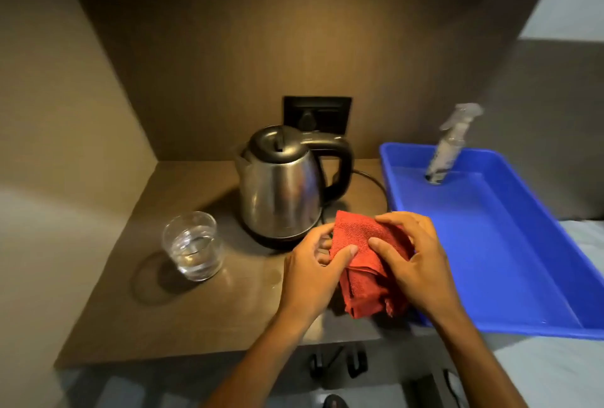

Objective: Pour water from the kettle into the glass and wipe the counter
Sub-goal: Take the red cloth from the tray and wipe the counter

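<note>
Red terry cloth (369, 263), bunched and gripped between left hand (313, 273) and right hand (415, 263), fingers curled into the folds, held just above the brown counter (209, 313) in front of the steel kettle (281, 185). Kettle upright on its base, lid down; glass (193, 246) to the left, well apart, holding water, so pouring judged done and wiping next. Best folded into a flat pad, pressed down with one palm, swept in overlapping passes toward the faint wet patch near the front edge, steering wide of the glass. Blue tray (555, 322) at right, spray bottle (449, 146) standing inside. No legible brand or writing anywhere; bottle label too blurred.
</note>
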A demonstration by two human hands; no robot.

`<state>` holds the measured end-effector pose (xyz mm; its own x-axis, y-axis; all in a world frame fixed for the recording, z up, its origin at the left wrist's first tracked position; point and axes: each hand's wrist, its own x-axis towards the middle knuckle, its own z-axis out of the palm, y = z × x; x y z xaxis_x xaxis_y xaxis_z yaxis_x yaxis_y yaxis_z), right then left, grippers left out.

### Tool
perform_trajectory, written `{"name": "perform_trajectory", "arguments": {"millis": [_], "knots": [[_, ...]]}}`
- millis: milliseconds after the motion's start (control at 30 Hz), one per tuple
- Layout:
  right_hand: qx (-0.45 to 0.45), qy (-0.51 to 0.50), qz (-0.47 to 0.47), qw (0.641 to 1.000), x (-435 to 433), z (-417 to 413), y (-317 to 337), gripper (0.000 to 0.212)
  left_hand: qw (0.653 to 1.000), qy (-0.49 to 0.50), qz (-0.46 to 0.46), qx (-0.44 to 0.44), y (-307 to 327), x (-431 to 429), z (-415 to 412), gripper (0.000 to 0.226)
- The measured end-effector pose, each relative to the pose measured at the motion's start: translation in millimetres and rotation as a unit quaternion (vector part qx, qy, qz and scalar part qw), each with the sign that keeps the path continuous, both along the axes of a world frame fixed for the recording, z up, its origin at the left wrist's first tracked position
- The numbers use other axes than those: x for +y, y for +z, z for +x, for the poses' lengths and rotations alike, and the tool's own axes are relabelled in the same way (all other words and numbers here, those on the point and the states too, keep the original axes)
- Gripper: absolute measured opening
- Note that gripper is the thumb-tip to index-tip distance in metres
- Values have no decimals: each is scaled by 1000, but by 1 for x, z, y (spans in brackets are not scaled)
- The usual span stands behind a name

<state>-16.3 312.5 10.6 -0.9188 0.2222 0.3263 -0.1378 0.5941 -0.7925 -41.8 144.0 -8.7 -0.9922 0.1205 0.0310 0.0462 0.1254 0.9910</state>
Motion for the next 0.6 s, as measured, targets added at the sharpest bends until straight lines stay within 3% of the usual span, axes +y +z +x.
{"name": "perform_trajectory", "arguments": {"millis": [100,200,300,367,467,600], "knots": [[-24,24,72,997,-39,-8,-24,34,998,53,-26,-15,-21,-33,11,44],[-62,52,240,967,-66,-12,-49,39,962,181,-174,108,-26,-70,31,42],[-116,117,314,935,-77,-6,-70,58,907,292,-206,222,-27,-111,44,43],[-130,117,358,917,-78,-5,-81,66,900,324,-216,196,-34,-135,41,58],[-148,100,366,913,-84,-6,-81,66,927,305,-207,65,-46,-154,27,97],[-142,133,356,914,-99,-1,-83,58,947,277,-163,6,-51,-160,0,113]]}}
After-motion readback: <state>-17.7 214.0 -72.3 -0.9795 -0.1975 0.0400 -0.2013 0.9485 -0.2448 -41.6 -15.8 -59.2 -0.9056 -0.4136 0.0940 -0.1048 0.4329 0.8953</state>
